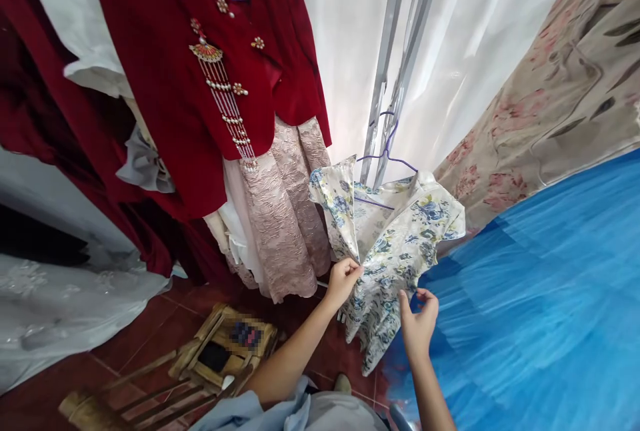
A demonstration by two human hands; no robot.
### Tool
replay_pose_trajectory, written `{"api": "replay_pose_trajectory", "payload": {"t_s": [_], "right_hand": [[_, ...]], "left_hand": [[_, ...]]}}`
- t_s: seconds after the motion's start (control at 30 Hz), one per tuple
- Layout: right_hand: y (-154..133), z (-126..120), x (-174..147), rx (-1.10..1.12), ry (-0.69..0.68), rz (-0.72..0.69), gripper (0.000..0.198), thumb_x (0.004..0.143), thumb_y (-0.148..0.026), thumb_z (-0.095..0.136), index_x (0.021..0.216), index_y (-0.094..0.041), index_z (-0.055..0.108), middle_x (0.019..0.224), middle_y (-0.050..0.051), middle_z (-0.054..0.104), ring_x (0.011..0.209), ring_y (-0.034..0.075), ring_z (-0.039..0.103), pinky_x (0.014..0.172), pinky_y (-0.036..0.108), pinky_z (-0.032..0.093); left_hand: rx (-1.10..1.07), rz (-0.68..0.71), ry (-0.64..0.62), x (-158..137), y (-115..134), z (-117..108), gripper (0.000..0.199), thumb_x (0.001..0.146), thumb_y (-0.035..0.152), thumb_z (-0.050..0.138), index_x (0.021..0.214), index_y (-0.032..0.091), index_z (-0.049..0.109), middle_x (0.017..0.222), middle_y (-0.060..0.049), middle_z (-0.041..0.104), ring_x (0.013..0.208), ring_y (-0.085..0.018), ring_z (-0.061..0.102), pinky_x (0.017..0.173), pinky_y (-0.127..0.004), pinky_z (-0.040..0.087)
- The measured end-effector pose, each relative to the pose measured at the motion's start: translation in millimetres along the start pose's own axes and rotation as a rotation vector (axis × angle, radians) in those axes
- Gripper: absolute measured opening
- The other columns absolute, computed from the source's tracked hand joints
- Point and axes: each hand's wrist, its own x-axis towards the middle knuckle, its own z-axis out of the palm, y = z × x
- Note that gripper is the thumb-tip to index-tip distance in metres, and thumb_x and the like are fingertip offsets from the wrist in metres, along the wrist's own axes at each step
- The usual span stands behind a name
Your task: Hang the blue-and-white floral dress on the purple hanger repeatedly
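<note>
A cream dress with blue and green flowers hangs by its shoulders on a purple wire hanger. Its front opens in a deep V, and one shoulder has slipped off the level of the other. At the base of that V, my left hand is closed, with thumb and forefinger pinching the dress's front edge. My right hand is by the dress's side edge on the right. Its thumb points up apart from the curled fingers, and I see nothing between them.
Metal rack poles rise behind the hanger. On the left hang a dark red jacket and a pink brocade skirt. Blue tulle fills the right. A small bamboo chair stands on the red tiled floor.
</note>
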Motion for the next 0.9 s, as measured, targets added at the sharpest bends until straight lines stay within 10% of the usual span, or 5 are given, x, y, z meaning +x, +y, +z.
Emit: {"api": "replay_pose_trajectory", "payload": {"t_s": [0.23,0.53,0.9], "right_hand": [[-72,50,-9,0.347,-0.652,0.039,0.046,0.088,-0.061,0.06,0.071,-0.019,0.066,0.07,0.003,0.064,0.071,0.019,0.057,0.069,0.029,0.045],[-86,80,-19,0.454,-0.472,0.178,0.041,0.08,-0.055,0.069,0.065,-0.017,0.067,0.063,0.002,0.063,0.064,0.018,0.055,0.065,0.029,0.045],[-87,87,-24,0.436,-0.585,0.26,0.053,0.082,-0.065,0.065,0.057,-0.02,0.051,0.046,-0.005,0.044,0.047,0.01,0.035,0.049,0.025,0.028]], "left_hand": [[0.101,0.041,-0.007,-21,10,-6,0.028,0.086,0.035,0.062,0.068,0.017,0.052,0.057,0.005,0.045,0.054,-0.009,0.04,0.054,-0.022,0.03],[0.128,0.198,-0.131,-6,-5,-42,0.014,0.081,0.027,0.067,0.092,0.018,0.064,0.086,-0.004,0.064,0.077,-0.016,0.059,0.07,-0.026,0.047],[0.41,0.348,-0.177,4,-40,-44,0.016,0.094,0.032,0.054,0.103,0.02,0.059,0.098,-0.01,0.067,0.091,-0.023,0.065,0.081,-0.034,0.052]]}}
